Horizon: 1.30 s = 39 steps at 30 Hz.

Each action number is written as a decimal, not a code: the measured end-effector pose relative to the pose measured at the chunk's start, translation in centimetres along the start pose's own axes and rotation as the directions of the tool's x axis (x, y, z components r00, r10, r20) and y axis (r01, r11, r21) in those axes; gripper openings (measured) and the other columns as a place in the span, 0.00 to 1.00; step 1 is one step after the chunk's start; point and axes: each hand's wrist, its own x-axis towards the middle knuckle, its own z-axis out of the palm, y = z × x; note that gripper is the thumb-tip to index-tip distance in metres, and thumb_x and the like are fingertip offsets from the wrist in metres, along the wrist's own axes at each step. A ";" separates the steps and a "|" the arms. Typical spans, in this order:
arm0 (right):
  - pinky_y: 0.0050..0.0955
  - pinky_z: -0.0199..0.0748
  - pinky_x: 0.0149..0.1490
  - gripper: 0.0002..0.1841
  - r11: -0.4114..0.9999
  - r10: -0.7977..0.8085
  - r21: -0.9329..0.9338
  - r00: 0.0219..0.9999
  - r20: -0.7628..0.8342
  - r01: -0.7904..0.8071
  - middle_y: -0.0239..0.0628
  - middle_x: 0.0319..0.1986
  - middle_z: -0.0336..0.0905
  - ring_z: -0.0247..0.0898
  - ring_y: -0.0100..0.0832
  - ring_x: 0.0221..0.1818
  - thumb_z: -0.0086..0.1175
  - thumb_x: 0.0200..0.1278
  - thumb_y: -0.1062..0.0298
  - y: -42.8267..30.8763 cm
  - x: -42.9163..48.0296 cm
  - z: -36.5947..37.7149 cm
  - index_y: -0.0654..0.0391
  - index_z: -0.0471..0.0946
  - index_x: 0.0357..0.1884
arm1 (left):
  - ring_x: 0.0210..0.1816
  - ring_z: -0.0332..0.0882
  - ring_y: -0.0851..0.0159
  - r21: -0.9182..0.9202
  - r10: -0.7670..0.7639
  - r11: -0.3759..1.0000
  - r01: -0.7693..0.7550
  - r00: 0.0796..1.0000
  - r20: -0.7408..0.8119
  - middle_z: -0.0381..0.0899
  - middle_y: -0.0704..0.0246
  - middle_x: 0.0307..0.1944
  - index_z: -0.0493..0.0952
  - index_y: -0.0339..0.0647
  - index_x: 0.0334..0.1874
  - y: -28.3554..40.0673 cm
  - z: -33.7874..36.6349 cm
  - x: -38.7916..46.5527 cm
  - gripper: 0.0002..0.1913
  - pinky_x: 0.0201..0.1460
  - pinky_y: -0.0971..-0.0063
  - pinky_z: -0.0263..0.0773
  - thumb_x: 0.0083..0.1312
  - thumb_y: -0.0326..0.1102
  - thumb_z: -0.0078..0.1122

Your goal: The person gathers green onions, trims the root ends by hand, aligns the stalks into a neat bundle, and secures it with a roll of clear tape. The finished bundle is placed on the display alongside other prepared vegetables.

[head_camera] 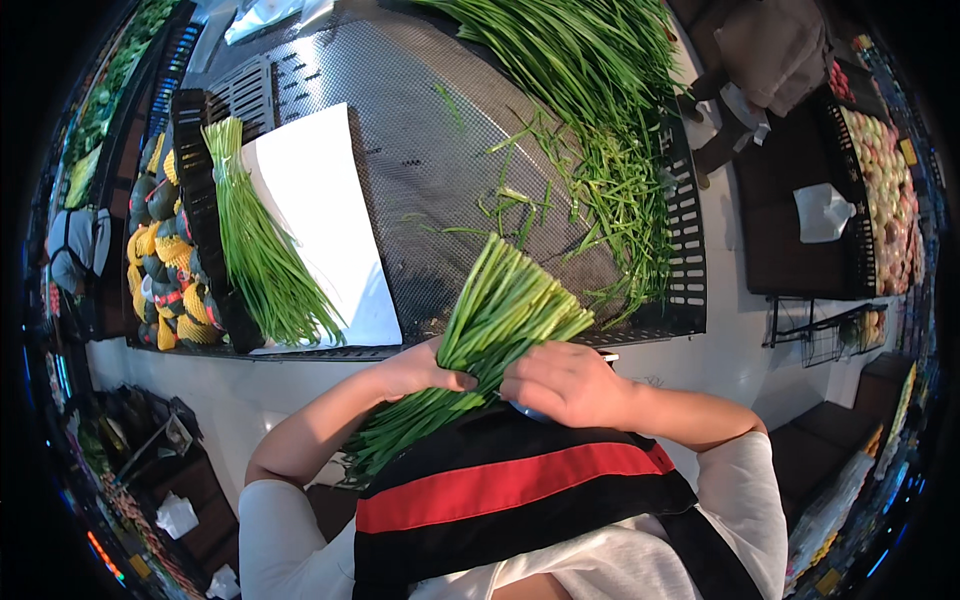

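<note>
A thick bunch of long green stalks, like garlic chives (510, 307), is held against my apron, its cut ends pointing up and away from me. My left hand (427, 375) grips it from the left, thumb across the stalks. On the right side, my right hand (566, 382) has its fingers curled against the bunch; whether it grips the stalks or something small, I cannot tell. A tied bunch of the same greens (259, 240) lies at the left, partly over a white sheet (322, 217). Loose greens (570, 60) are piled at the upper right.
Trimmed leaf scraps (622, 217) lie on the dark mesh-covered display surface (427, 165). A black slatted edge (686, 232) bounds it at right. Squashes in yellow foam nets (169, 262) sit at left. Another person (772, 52) stands at the upper right, and one more (75, 247) far left.
</note>
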 end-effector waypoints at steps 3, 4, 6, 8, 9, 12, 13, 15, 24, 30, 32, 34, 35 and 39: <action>0.26 0.70 0.40 0.13 0.982 -0.126 -0.141 0.992 0.008 0.126 0.31 0.37 0.74 0.72 0.28 0.35 0.57 0.52 0.67 -0.1 0.7 -0.3 0.55 0.77 0.41 | 0.58 0.75 0.69 0.014 0.040 0.999 -0.040 0.999 0.030 0.77 0.65 0.59 0.66 0.35 0.70 0.1 0.9 -0.5 0.36 0.61 0.74 0.72 0.60 0.32 0.71; 0.25 0.69 0.41 0.14 0.976 -0.148 -0.162 0.989 0.014 0.148 0.30 0.38 0.74 0.71 0.27 0.36 0.57 0.52 0.66 0.0 0.9 -0.4 0.54 0.77 0.42 | 0.56 0.75 0.70 0.004 0.032 0.999 -0.032 0.999 0.041 0.77 0.67 0.57 0.66 0.35 0.69 0.2 1.1 -0.5 0.35 0.59 0.74 0.73 0.60 0.31 0.71; 0.25 0.67 0.42 0.14 0.959 -0.177 -0.215 0.983 0.047 0.183 0.29 0.38 0.75 0.70 0.26 0.37 0.56 0.51 0.64 0.0 1.4 -0.5 0.54 0.78 0.41 | 0.53 0.75 0.72 0.061 0.155 0.986 -0.158 0.986 0.055 0.78 0.69 0.53 0.67 0.35 0.67 0.2 1.5 -0.1 0.34 0.56 0.76 0.73 0.58 0.30 0.71; 0.24 0.66 0.43 0.14 0.950 -0.196 -0.243 0.980 0.034 0.198 0.29 0.38 0.75 0.70 0.26 0.38 0.56 0.51 0.64 0.0 2.3 -0.3 0.54 0.78 0.41 | 0.49 0.73 0.75 0.169 0.190 0.963 -0.209 0.974 0.121 0.78 0.69 0.47 0.68 0.35 0.63 0.4 1.5 0.7 0.32 0.53 0.75 0.73 0.56 0.31 0.71; 0.24 0.65 0.43 0.14 0.948 -0.194 -0.249 0.980 0.033 0.196 0.29 0.39 0.75 0.70 0.26 0.38 0.56 0.51 0.64 0.1 2.9 -0.1 0.54 0.78 0.41 | 0.49 0.73 0.74 0.214 0.236 0.943 -0.253 0.966 0.101 0.78 0.68 0.46 0.68 0.35 0.62 0.4 1.6 0.9 0.31 0.53 0.74 0.73 0.56 0.31 0.71; 0.24 0.65 0.45 0.11 0.932 -0.229 -0.288 0.973 0.010 0.222 0.29 0.37 0.73 0.69 0.26 0.40 0.56 0.51 0.64 0.1 5.2 1.0 0.53 0.76 0.38 | 0.50 0.75 0.70 0.395 0.432 0.812 -0.430 0.897 0.089 0.79 0.66 0.47 0.70 0.34 0.60 0.3 1.9 0.9 0.29 0.56 0.72 0.73 0.57 0.33 0.70; 0.24 0.65 0.45 0.10 0.940 -0.198 -0.274 0.979 0.044 0.202 0.29 0.36 0.73 0.69 0.27 0.40 0.55 0.51 0.64 0.2 6.0 1.4 0.53 0.76 0.37 | 0.52 0.75 0.69 0.357 0.308 0.882 -0.308 0.949 0.059 0.79 0.65 0.48 0.70 0.34 0.61 0.2 1.9 0.6 0.29 0.57 0.71 0.72 0.58 0.34 0.70; 0.24 0.65 0.46 0.09 0.958 -0.134 -0.240 0.984 0.119 0.159 0.29 0.34 0.71 0.69 0.28 0.41 0.55 0.51 0.65 0.7 7.2 2.0 0.53 0.75 0.35 | 0.56 0.75 0.65 0.332 0.060 0.941 -0.062 0.998 0.017 0.78 0.63 0.51 0.69 0.34 0.63 0.2 1.7 -0.3 0.31 0.60 0.69 0.71 0.58 0.36 0.69; 0.34 0.69 0.43 0.07 0.970 0.235 0.071 0.972 -0.010 -0.233 0.32 0.30 0.71 0.70 0.35 0.38 0.63 0.50 0.70 1.7 7.2 2.8 0.54 0.78 0.31 | 0.68 0.64 0.66 0.147 0.012 0.989 -0.013 1.000 0.008 0.69 0.62 0.64 0.58 0.32 0.74 0.7 1.2 -1.7 0.41 0.72 0.70 0.59 0.72 0.59 0.58; 0.31 0.70 0.41 0.10 0.960 0.259 0.150 0.952 -0.165 -0.235 0.33 0.32 0.74 0.72 0.36 0.36 0.66 0.52 0.72 2.0 6.2 1.4 0.56 0.82 0.39 | 0.69 0.65 0.68 0.100 0.140 0.986 -0.137 0.990 -0.025 0.70 0.63 0.66 0.59 0.33 0.75 0.0 2.1 -0.2 0.35 0.72 0.72 0.59 0.78 0.56 0.49; 0.32 0.72 0.39 0.16 0.981 0.190 0.122 0.900 -0.393 -0.154 0.35 0.33 0.75 0.73 0.36 0.35 0.70 0.53 0.69 1.3 3.4 -0.1 0.58 0.81 0.43 | 0.68 0.65 0.69 0.055 0.184 0.982 -0.182 0.982 -0.032 0.70 0.64 0.67 0.60 0.33 0.75 -0.3 1.9 -0.1 0.35 0.71 0.72 0.61 0.78 0.55 0.50; 0.32 0.72 0.40 0.22 0.938 0.319 0.267 0.856 -0.407 -0.222 0.37 0.35 0.74 0.72 0.35 0.36 0.75 0.51 0.67 0.5 0.1 -0.3 0.58 0.74 0.45 | 0.68 0.66 0.68 -0.001 0.097 0.995 -0.097 0.993 -0.071 0.71 0.64 0.67 0.60 0.34 0.75 -0.5 1.6 -0.2 0.34 0.71 0.72 0.61 0.78 0.54 0.51; 0.32 0.72 0.41 0.26 0.875 0.434 0.395 0.815 -0.384 -0.280 0.38 0.36 0.74 0.72 0.35 0.37 0.76 0.50 0.66 0.2 -1.6 0.3 0.58 0.71 0.46 | 0.68 0.67 0.68 -0.030 0.045 0.998 -0.048 0.994 -0.102 0.71 0.64 0.67 0.61 0.34 0.75 -0.6 1.5 -0.2 0.34 0.71 0.72 0.62 0.78 0.54 0.51; 0.34 0.74 0.52 0.32 0.255 0.808 0.798 0.574 0.134 -0.546 0.39 0.41 0.73 0.74 0.35 0.44 0.77 0.52 0.71 -1.7 -6.3 2.0 0.56 0.61 0.48 | 0.63 0.70 0.71 -0.166 0.009 0.986 -0.018 0.999 -0.053 0.73 0.67 0.64 0.63 0.34 0.73 -0.9 1.3 0.2 0.32 0.66 0.75 0.67 0.78 0.53 0.51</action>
